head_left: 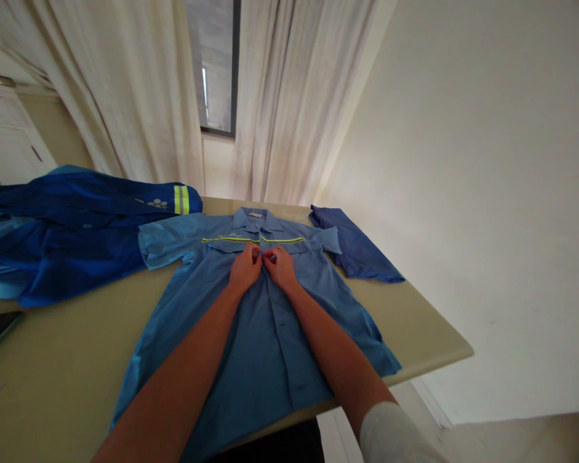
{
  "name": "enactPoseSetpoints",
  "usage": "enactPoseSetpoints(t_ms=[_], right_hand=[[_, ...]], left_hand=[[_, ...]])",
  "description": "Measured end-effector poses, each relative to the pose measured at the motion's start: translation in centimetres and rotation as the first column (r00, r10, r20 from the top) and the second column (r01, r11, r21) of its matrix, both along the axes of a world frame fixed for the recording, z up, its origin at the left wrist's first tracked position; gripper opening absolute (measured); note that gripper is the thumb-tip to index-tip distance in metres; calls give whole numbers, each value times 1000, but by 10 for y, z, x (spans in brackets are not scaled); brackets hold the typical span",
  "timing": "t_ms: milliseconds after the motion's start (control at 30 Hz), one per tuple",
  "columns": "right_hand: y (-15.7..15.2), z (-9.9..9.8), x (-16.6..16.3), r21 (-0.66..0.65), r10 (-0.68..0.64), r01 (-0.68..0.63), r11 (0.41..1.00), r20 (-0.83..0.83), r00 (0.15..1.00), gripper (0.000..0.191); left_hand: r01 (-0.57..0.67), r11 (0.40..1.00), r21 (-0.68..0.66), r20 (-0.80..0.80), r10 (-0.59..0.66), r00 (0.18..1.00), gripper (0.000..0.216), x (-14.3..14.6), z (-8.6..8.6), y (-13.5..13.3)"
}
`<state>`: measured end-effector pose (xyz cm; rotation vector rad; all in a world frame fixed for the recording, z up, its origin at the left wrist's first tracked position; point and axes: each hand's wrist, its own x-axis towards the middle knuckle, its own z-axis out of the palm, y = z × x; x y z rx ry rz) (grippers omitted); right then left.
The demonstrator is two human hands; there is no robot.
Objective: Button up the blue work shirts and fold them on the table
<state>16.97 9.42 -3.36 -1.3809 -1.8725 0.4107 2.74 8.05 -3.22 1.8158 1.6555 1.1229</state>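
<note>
A light blue short-sleeved work shirt (270,334) with a yellow reflective stripe across the chest lies flat, front up, on the beige table (67,360). My left hand (244,267) and my right hand (280,265) meet at the shirt's front placket just below the stripe. Both hands are closed in a pinch on the placket; whatever small part sits between the fingertips is too small to make out. Its hem hangs over the near table edge.
A pile of darker blue garments (62,238) with a reflective band lies at the left. A folded blue garment (357,247) rests at the table's far right corner. Curtains and a window stand behind; a bare wall is at the right.
</note>
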Motion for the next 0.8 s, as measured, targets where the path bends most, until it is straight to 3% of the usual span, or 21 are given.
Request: enactPoseSetpoints(t_ms=[233,500,800], right_hand=[[-6,4,-2,18,-36,35,999,74,997,13],[-18,13,-7,8,-65,65,998,227,972,21],[-14,7,-5,44,-53,45,998,231,971,14]], left_hand=[[-58,998,4,-13,58,998,21,2,3,-3],[8,1000,-5,12,-8,1000,20,-1,-1,0],[-19,1000,1,-21,19,1000,18,1,5,-3]])
